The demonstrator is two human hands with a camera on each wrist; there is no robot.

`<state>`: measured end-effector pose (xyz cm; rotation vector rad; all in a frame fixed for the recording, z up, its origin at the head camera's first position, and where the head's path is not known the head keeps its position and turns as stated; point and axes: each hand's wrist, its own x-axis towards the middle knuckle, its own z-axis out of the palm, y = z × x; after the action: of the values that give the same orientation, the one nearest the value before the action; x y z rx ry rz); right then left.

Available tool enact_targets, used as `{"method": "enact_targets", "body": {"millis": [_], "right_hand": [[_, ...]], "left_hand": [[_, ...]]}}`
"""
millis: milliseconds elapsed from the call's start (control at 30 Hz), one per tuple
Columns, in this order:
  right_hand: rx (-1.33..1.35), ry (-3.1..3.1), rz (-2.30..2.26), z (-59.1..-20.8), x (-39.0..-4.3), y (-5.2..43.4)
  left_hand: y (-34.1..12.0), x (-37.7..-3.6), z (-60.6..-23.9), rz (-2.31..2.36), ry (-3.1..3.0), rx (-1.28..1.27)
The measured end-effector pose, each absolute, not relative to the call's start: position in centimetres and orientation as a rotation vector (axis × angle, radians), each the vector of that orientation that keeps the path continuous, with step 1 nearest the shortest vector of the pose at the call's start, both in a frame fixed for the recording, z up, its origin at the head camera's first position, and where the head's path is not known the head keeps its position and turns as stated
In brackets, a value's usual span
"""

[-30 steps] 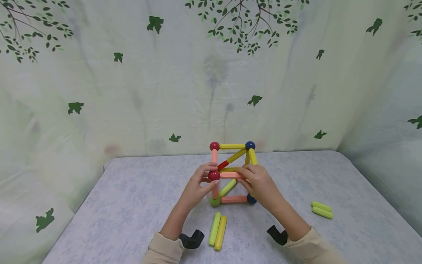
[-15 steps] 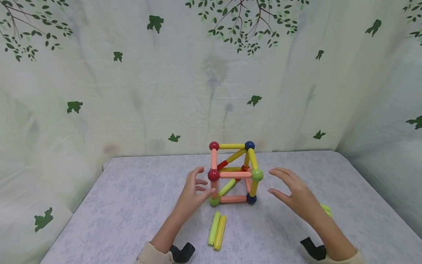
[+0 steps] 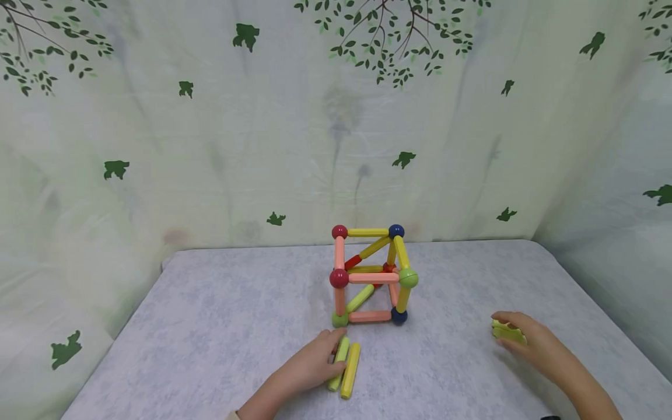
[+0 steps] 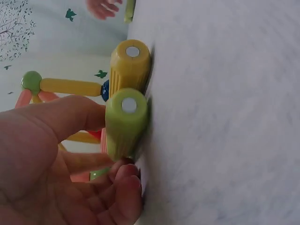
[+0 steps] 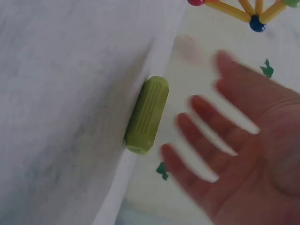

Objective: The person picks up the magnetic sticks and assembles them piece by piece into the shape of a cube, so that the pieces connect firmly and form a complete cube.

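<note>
A frame of coloured magnetic sticks and balls (image 3: 374, 279) stands mid-table in the head view. In front of it lie a light green magnetic stick (image 4: 125, 126) and a yellow magnetic stick (image 3: 350, 371), side by side. My left hand (image 3: 314, 360) pinches the light green one, thumb on its upper side and curled fingers beside it, near the tabletop. Over at the right, my right hand (image 3: 536, 343) is at a pair of light green sticks (image 3: 508, 331), partly covering them. The right wrist view shows its fingers spread and apart from a green stick (image 5: 147, 115).
The table (image 3: 236, 303) has a pale grey cloth. A curtain (image 3: 262, 128) with printed leaves hangs behind it. The frame stands just beyond my left hand; its near bottom corners are a green ball (image 3: 340, 319) and a blue ball (image 3: 399, 315).
Both hands have let go of the frame, which stays standing. My left hand has come down to the near pair of sticks, and my right hand has moved right to the far pair.
</note>
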<state>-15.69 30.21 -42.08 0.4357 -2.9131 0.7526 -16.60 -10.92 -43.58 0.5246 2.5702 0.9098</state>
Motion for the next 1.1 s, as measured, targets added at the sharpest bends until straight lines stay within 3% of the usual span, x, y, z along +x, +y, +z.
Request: {"method": "enact_targets", "body": {"millis": [433, 733, 1100], "right_hand": [[0.325, -3.163, 0.790, -42.5, -16.6, 30.0], [0.629, -2.716, 0.830, -40.3, -16.2, 23.3], [0.891, -2.562, 0.789, -41.3, -18.1, 15.5]], "left_hand": [[-11.5, -16.4, -41.9, 0.978, 2.655, 0.555], [-11.8, -16.8, -39.6, 1.421, 2.788, 0.714], [-10.6, -17.1, -39.8, 1.855, 2.775, 0.835]]}}
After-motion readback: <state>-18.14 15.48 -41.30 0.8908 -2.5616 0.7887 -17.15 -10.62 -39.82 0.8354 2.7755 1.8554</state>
